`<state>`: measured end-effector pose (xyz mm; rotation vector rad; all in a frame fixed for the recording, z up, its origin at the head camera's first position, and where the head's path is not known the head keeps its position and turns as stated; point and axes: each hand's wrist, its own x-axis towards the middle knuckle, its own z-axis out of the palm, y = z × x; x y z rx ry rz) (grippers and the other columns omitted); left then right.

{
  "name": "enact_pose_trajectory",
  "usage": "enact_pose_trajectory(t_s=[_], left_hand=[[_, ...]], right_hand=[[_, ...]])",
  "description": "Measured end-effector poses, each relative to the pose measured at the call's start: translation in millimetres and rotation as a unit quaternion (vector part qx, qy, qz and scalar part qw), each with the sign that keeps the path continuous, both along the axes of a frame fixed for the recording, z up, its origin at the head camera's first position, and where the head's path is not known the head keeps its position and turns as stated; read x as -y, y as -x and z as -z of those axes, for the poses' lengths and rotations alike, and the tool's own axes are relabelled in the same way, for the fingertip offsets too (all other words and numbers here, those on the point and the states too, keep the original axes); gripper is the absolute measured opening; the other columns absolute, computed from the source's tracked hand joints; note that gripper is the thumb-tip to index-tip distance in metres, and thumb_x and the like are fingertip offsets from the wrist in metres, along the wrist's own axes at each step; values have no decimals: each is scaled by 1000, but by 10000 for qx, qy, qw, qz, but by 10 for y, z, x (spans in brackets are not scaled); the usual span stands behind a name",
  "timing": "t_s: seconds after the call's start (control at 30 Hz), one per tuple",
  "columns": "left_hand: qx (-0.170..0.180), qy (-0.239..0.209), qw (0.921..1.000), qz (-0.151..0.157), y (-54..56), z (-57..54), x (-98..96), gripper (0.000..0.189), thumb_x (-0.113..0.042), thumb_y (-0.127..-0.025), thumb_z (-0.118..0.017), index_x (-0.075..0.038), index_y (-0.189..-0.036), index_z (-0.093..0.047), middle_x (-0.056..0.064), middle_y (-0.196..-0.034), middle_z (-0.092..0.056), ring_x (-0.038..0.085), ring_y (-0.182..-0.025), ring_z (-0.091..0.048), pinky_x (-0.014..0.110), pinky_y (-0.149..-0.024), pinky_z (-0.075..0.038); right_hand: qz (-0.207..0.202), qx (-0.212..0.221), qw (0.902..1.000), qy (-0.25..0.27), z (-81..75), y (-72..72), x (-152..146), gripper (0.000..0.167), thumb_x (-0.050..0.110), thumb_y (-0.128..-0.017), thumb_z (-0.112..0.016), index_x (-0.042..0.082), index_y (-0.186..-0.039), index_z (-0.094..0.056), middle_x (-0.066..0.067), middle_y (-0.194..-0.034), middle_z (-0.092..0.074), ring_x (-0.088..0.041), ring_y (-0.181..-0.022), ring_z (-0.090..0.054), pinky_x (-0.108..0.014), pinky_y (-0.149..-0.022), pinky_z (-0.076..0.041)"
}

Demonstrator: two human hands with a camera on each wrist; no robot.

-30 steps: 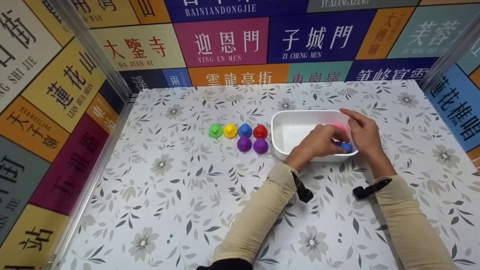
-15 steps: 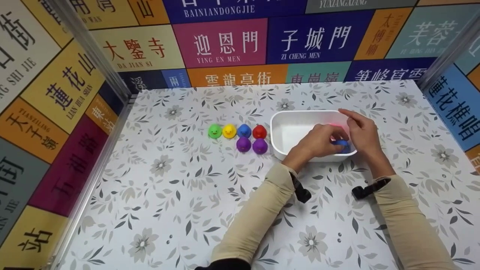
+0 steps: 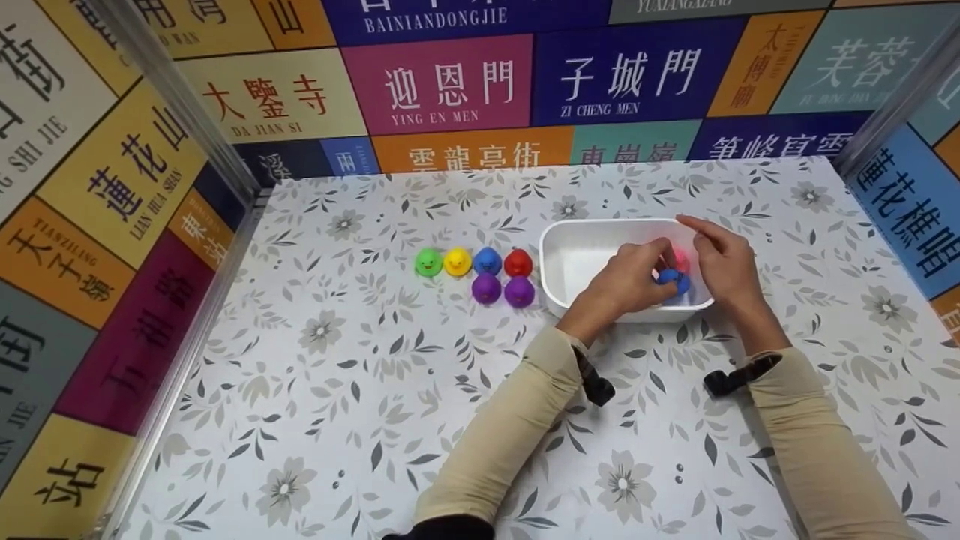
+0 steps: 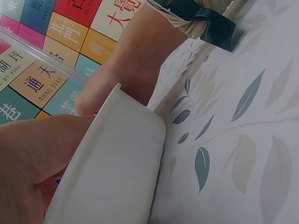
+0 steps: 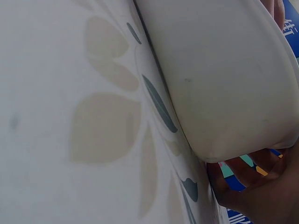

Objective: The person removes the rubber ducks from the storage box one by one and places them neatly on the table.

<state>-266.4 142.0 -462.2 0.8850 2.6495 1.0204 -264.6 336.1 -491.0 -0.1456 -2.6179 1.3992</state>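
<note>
left hand [image 3: 630, 279] inside the white tub [image 3: 574, 262], thumb and fingers pinching a blue toy [image 3: 674, 282] near the tub's right end. can't tell if that toy touches the tub floor. right hand [image 3: 726, 266] is up against the tub's right end, one finger stretched along the far corner of the rim; right wrist view has its fingers at the outer wall, can't tell if they really grip. hands near each other but apart. pink thing [image 3: 681, 259] in the tub just behind the blue toy, partly hidden. left of the tub, a row of ducks: green duck [image 3: 428, 262], yellow duck [image 3: 457, 262], blue duck [image 3: 487, 262], red duck [image 3: 517, 262], the red one just beside the tub. two purple toys [image 3: 486, 288] in front of the blue and red ones. beige sleeves [image 3: 487, 439], black wrist straps [image 3: 598, 384]. table [image 3: 375, 420] has a grey leaf-and-flower print; colored panels with chinese characters [image 3: 442, 82] behind.
</note>
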Motion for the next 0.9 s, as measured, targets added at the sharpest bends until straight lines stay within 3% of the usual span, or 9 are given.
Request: enact_pose_trajectory(t_s=[0.1, 0.23, 0.5, 0.73, 0.9], left_hand=[[-119, -35, 9999, 99, -1, 4, 15, 32, -21, -99, -78, -18, -129, -71, -5, -119, -76, 6, -102, -66, 11, -91, -53], [-393, -63, 9988, 290, -7, 7, 42, 27, -14, -98, -76, -16, -125, -78, -4, -121, -77, 6, -108, -65, 10, -99, -49], [-757, -166, 9955, 543, 0, 10, 119, 15, -17, -100, -77, -13, -113, -82, -2, -109, -80, 9, -104, -68, 12, -97, -49], [-770, -418, 9954, 384, -53, 7, 215, 31, -13, -97, -78, -9, -127, -74, 3, -123, -77, 8, -112, -67, 9, -100, -48], [-1042, -723, 9912, 370, -108, 6, 308, 29, -11, -94, -78, -7, -122, -74, 4, -117, -75, 10, -106, -66, 7, -95, -48]], right_hand=[[-6, -65, 10000, -5, 2, -3, 0, 44, 27, -115, -41, 24, -151, -66, -3, -161, -59, -25, -157, -47, -49, -132, -34], [10, -1, 10000, -6, -1, -14, 1, 44, 28, -115, -40, 25, -152, -65, -4, -161, -59, -26, -155, -49, -49, -131, -36], [23, -33, 10000, -46, -23, -7, 17, 43, 28, -116, -41, 24, -151, -66, -4, -160, -60, -24, -154, -50, -49, -130, -37], [13, -44, 10000, -28, -28, -11, 16, 43, 27, -115, -43, 25, -150, -67, -4, -159, -61, -25, -154, -50, -46, -129, -39], [12, -27, 10000, -35, -21, -12, 8, 43, 27, -115, -43, 26, -150, -67, -4, -159, -61, -25, -152, -51, -45, -127, -40]])
